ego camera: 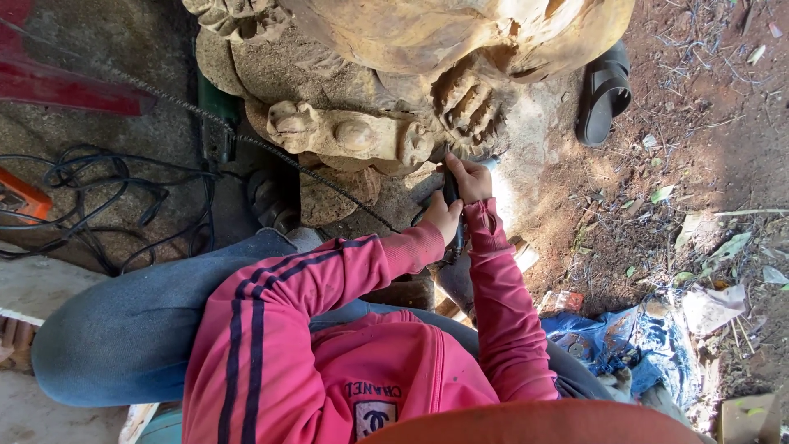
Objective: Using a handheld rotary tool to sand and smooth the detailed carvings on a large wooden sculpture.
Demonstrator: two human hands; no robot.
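Here, one flexible shaft [246, 138] is running from the left toward the hands, its near end hidden. The left hand [442, 215] and right hand [470, 178] are both gripping one dark carving tool [451, 191], mostly covered, against the wooden sculpture [394, 74]. One black sandal [604, 92] is lying rightward.

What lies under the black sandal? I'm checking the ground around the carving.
The black sandal rests on bare reddish dirt beside the wooden carving. Whatever is directly beneath its sole is hidden.
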